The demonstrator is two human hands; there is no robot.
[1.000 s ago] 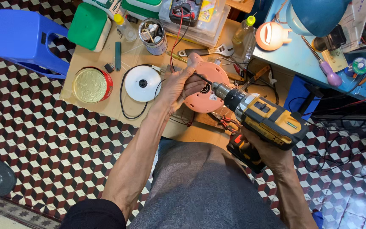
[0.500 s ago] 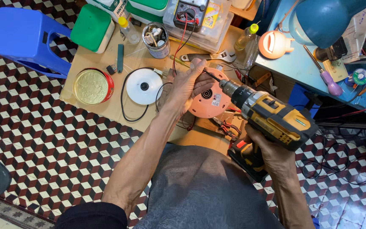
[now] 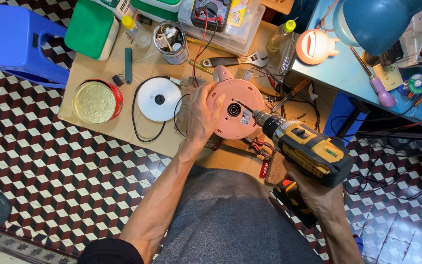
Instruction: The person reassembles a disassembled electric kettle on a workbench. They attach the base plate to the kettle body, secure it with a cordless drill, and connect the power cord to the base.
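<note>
A person seated over a low workbench grips a yellow-and-black cordless drill in the right hand, fingers closed round its handle, the bit set against the upturned pink base of a small kettle. The left hand lies spread over the kettle's left edge, pressing it down onto the bench, fingers close to the bit.

The bit meets the plastic at a slant, so it could skid off the screw and gouge the base or catch the steadying fingers. The kettle is held by one palm only; a sudden bite of the drill could spin it loose. Loose black cable and red pliers lie just beside the work and could snag.

Counted outward from the hands: one drill, one pink kettle, one white round base with its cord, one red-rimmed tin with a pale lid, one metal can of small parts, one wrench, two squeeze bottles with yellow caps and, one green-lidded box fully seen with others partly cut off, one meter on a clear case, one blue stool, one pink lid on the blue table at the far right.
</note>
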